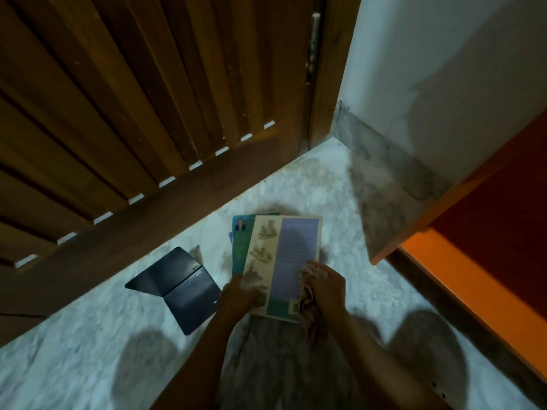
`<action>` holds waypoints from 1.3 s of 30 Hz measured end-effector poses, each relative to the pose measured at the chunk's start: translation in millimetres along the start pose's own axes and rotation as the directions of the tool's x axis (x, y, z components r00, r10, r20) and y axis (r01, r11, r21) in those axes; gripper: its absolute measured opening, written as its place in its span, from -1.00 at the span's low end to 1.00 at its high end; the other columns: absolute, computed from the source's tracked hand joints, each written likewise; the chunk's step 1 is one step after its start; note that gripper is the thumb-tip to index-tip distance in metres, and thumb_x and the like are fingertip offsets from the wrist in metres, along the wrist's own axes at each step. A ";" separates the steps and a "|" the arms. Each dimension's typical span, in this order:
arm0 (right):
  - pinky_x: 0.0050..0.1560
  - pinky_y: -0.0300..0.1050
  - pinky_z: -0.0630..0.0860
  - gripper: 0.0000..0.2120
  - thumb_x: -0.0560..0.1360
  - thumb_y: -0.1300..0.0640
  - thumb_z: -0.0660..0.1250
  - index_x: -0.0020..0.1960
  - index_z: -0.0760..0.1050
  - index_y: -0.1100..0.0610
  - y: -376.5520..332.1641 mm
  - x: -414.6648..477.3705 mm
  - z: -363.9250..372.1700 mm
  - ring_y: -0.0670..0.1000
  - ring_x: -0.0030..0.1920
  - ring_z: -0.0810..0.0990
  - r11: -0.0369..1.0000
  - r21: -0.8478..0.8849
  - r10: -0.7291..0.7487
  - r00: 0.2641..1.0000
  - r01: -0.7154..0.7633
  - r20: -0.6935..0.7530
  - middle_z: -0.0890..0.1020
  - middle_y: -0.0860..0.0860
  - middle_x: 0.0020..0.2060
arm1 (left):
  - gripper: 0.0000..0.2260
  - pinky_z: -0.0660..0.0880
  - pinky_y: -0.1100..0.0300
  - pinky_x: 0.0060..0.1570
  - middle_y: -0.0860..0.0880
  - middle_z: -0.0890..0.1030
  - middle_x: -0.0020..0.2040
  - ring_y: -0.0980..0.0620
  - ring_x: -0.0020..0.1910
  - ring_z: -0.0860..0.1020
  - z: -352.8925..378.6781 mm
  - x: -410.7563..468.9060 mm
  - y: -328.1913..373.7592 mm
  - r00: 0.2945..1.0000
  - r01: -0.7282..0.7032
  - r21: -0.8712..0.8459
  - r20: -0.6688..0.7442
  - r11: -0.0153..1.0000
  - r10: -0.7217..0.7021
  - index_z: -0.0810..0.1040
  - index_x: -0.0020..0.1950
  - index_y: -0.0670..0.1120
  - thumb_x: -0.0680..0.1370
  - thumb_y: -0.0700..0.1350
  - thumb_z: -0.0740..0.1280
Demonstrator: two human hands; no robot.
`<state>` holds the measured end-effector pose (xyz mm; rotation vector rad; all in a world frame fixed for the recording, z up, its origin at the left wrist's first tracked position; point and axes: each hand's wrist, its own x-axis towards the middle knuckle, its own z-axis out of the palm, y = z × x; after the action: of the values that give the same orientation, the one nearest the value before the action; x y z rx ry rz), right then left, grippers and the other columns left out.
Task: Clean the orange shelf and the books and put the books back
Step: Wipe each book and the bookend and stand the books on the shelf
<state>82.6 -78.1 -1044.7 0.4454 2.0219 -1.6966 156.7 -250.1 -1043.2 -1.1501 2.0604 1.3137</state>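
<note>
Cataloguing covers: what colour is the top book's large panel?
Pale lilac; top book, head view.

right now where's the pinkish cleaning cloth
Head view, lower centre: the pinkish cloth is bunched in the right hand, pressed on the lower right edge of the lilac-backed paperback book, whose left edge the left hand holds.

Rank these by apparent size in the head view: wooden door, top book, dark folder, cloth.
1. wooden door, by far.
2. top book and dark folder: look alike, unranked.
3. cloth, partly hidden in the right hand.
</note>
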 end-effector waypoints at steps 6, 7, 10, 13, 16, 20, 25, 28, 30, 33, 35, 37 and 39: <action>-0.30 -0.28 0.57 -0.84 0.39 0.36 0.41 -0.13 0.64 0.14 -82.7 -45.7 -20.8 -0.10 -0.31 0.62 0.973 0.119 -0.203 0.978 0.196 0.045 0.67 0.01 -0.26 | -0.42 0.51 -0.06 0.16 -0.15 0.53 0.23 -0.15 0.14 0.55 -7.8 -41.2 21.3 0.962 -0.271 -0.230 -0.101 0.935 0.254 0.33 0.29 -0.03 0.34 0.11 0.38; -0.32 -0.27 0.55 -0.83 0.38 0.37 0.40 -0.19 0.62 0.11 -97.5 -54.6 -25.7 -0.16 -0.35 0.59 0.961 0.100 -0.266 0.962 0.259 0.060 0.64 -0.04 -0.31 | -0.39 0.54 -0.08 0.11 -0.15 0.55 0.20 -0.14 0.11 0.57 -11.1 -49.9 26.9 0.951 -0.306 -0.252 -0.127 0.918 0.282 0.30 0.28 0.02 0.30 0.16 0.38; -0.22 -0.36 0.56 -0.78 0.41 0.41 0.36 -0.01 0.61 0.19 -141.0 -79.8 -40.9 -0.24 -0.27 0.62 0.908 0.068 -0.418 0.904 0.413 0.094 0.65 -0.03 -0.18 | -0.50 0.55 0.25 -0.10 -0.03 0.58 0.07 0.00 -0.04 0.58 -24.1 -89.2 53.4 0.890 -0.451 -0.290 -0.212 0.844 0.403 0.25 0.30 0.06 0.44 0.02 0.38; -0.18 -0.28 0.60 -0.73 0.43 0.38 0.35 0.07 0.60 0.15 -181.2 -109.5 -53.6 -0.09 -0.16 0.67 0.880 0.138 -0.471 0.872 0.454 0.136 0.68 0.02 -0.12 | -0.59 0.54 0.15 0.04 -0.09 0.57 0.19 -0.08 0.08 0.59 -38.4 -121.4 78.4 0.816 -0.575 -0.304 -0.290 0.760 0.501 0.23 0.38 0.06 0.58 -0.15 0.27; -0.27 -0.31 0.57 -0.72 0.42 0.41 0.34 0.03 0.61 0.11 -216.8 -138.1 -69.3 -0.15 -0.24 0.67 0.830 0.168 -0.555 0.820 0.532 0.143 0.68 0.02 -0.14 | -0.63 0.55 -0.03 0.10 -0.09 0.49 0.29 -0.07 0.16 0.56 -58.2 -156.5 104.1 0.726 -0.687 -0.346 -0.380 0.639 0.573 0.22 0.33 0.11 0.60 -0.18 0.24; -0.29 -0.38 0.51 -0.67 0.42 0.46 0.32 0.02 0.59 0.08 -254.1 -170.8 -98.5 -0.19 -0.25 0.65 0.754 0.208 -0.654 0.742 0.623 0.148 0.67 -0.01 -0.15 | -0.62 0.51 -0.10 0.16 0.02 0.49 0.30 0.00 0.22 0.52 -81.4 -200.3 135.5 0.553 -0.831 -0.254 -0.469 0.494 0.689 0.20 0.36 0.29 0.61 -0.03 0.22; -0.19 -0.37 0.53 -0.66 0.42 0.43 0.34 0.12 0.56 0.14 -281.0 -199.9 -133.8 -0.18 -0.18 0.65 0.686 0.256 -0.719 0.688 0.681 0.097 0.66 -0.02 -0.11 | -0.66 0.62 0.10 -0.10 0.08 0.59 0.10 0.09 0.03 0.64 -98.5 -256.0 167.7 0.382 -0.924 -0.239 -0.506 0.299 0.773 0.21 0.30 0.34 0.64 -0.07 0.13; -0.26 -0.32 0.54 -0.67 0.41 0.41 0.35 0.05 0.58 0.06 -284.8 -207.3 -146.3 -0.12 -0.18 0.67 0.683 0.322 -0.709 0.700 0.655 0.079 0.69 -0.03 -0.15 | -0.65 0.62 0.14 -0.21 -0.03 0.61 0.09 0.05 -0.01 0.65 -102.2 -284.3 183.8 0.302 -0.940 -0.306 -0.547 0.149 0.781 0.21 0.38 0.18 0.64 -0.13 0.12; -0.27 -0.29 0.55 -0.68 0.43 0.41 0.34 0.02 0.58 0.03 -286.1 -211.1 -150.2 -0.07 -0.18 0.68 0.667 0.365 -0.716 0.695 0.649 0.073 0.70 -0.01 -0.16 | -0.62 0.62 0.18 -0.26 -0.08 0.60 0.11 0.06 -0.05 0.66 -101.8 -303.2 194.6 0.262 -0.934 -0.353 -0.554 0.062 0.791 0.23 0.35 0.20 0.62 -0.18 0.14; -0.19 -0.18 0.57 -0.74 0.44 0.33 0.37 0.02 0.57 0.03 -289.4 -217.2 -150.1 0.01 -0.13 0.67 0.634 0.382 -0.731 0.682 0.672 0.014 0.68 0.07 -0.08 | -0.59 0.63 0.15 -0.27 -0.17 0.59 0.15 0.03 -0.07 0.66 -99.8 -323.7 205.3 0.223 -0.919 -0.393 -0.549 -0.013 0.805 0.27 0.34 0.21 0.61 -0.22 0.17; -0.14 -0.12 0.59 -0.80 0.46 0.23 0.39 0.03 0.54 0.00 -292.7 -215.6 -148.1 0.01 -0.10 0.66 0.616 0.363 -0.730 0.680 0.699 -0.072 0.66 0.08 -0.04 | -0.59 0.63 0.14 -0.26 -0.18 0.57 0.20 0.01 -0.04 0.65 -97.0 -330.8 208.9 0.210 -0.910 -0.413 -0.553 -0.046 0.807 0.27 0.36 0.19 0.61 -0.23 0.17; 0.05 0.06 0.58 -0.84 0.48 0.09 0.37 0.03 0.46 -0.06 -298.9 -213.6 -146.7 0.08 0.02 0.62 0.611 0.270 -0.726 0.663 0.744 -0.183 0.61 0.10 0.06 | -0.59 0.63 0.17 -0.28 -0.16 0.57 0.22 0.05 -0.05 0.65 -92.4 -335.9 209.7 0.201 -0.912 -0.406 -0.561 -0.055 0.803 0.30 0.34 0.22 0.61 -0.23 0.18; 0.15 0.17 0.50 -0.78 0.46 -0.01 0.31 0.07 0.36 -0.05 -309.7 -217.3 -146.0 0.13 0.10 0.55 0.595 0.180 -0.744 0.621 0.783 -0.247 0.52 0.12 0.13 | -0.59 0.62 0.18 -0.29 -0.14 0.57 0.22 0.08 -0.07 0.65 -89.3 -339.6 209.5 0.192 -0.921 -0.387 -0.554 -0.046 0.810 0.32 0.30 0.26 0.60 -0.22 0.19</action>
<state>83.4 17.3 -650.6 -0.3270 2.2605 -2.5359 179.6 -147.0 -648.2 0.2891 2.5721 2.8723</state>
